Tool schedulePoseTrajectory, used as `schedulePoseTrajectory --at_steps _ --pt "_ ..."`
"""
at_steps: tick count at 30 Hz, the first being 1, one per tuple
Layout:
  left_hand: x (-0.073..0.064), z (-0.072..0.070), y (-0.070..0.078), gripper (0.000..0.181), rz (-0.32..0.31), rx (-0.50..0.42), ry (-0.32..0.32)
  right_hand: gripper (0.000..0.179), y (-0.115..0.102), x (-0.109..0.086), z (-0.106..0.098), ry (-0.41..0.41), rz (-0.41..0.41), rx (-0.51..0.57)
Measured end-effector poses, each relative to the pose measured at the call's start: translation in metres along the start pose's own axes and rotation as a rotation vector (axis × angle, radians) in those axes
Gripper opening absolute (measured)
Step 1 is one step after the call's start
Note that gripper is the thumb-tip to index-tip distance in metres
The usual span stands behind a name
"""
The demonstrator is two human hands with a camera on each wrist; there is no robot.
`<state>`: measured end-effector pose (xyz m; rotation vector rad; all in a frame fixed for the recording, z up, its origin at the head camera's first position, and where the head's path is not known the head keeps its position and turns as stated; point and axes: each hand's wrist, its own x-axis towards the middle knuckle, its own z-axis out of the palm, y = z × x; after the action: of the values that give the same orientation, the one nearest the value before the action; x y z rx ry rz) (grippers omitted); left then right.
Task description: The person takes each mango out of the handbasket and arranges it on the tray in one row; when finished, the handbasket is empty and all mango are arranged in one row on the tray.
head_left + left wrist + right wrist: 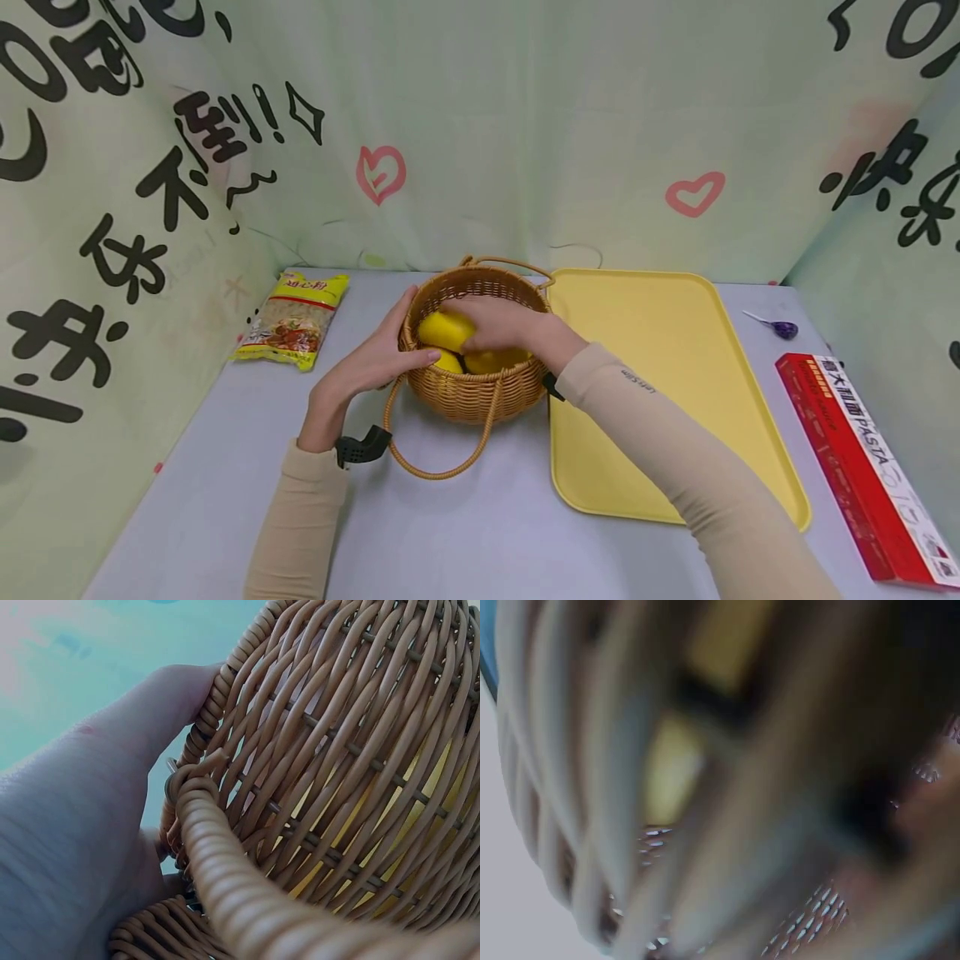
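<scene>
A round wicker basket (468,396) with two looped handles stands on the table, several smooth yellow fruits (495,360) inside it. My left hand (382,350) grips its left rim, thumb over the edge and fingers along the outside. In the left wrist view that hand (97,780) is beside the woven wall and the handle (217,855). My right hand (498,322) reaches in over the right rim and grasps the upper yellow fruit (444,331) at its right end; its fingertips are partly hidden. The right wrist view is mostly filled by blurred wicker (727,825).
Right of the basket lies a yellow tray (645,333), under my right forearm. Farther right are a red pasta box (847,467) and a small purple-headed item (783,330). A yellow food bag (292,321) lies at the back left. Printed curtains (540,142) surround the table.
</scene>
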<state>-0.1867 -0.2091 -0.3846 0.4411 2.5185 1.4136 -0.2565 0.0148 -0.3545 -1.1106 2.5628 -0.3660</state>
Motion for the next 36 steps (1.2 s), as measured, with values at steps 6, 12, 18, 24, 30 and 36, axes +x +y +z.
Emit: schedulePoseTrajectory --at_steps 6,12,18,24,30,36 --pt "-0.0001 -0.0002 0.0003 0.102 -0.008 0.007 0.005 0.065 -0.0022 0.0042 0.0060 -0.003 -0.001 -0.041" --pt "0.0010 0.0008 -0.0016 0.101 -0.008 0.011 0.009 0.054 -0.0029 0.0042 0.0060 -0.035 -0.001 0.005" --pt "0.0007 0.0016 -0.0009 0.102 -0.001 0.000 0.015 0.046 -0.0031 0.0023 0.0064 -0.047 -0.005 0.038" --pt "0.0000 0.0011 0.0002 0.105 0.000 0.004 0.018 0.054 -0.0030 0.0018 0.0104 -0.096 0.024 0.042" --pt "0.0007 0.0012 0.0021 0.104 -0.008 0.005 0.012 0.053 -0.0014 0.0020 0.0093 -0.088 0.019 0.040" --pt "0.0000 0.0015 0.0005 0.102 -0.009 0.001 0.019 0.050 -0.0012 0.0011 0.0075 -0.027 -0.005 0.011"
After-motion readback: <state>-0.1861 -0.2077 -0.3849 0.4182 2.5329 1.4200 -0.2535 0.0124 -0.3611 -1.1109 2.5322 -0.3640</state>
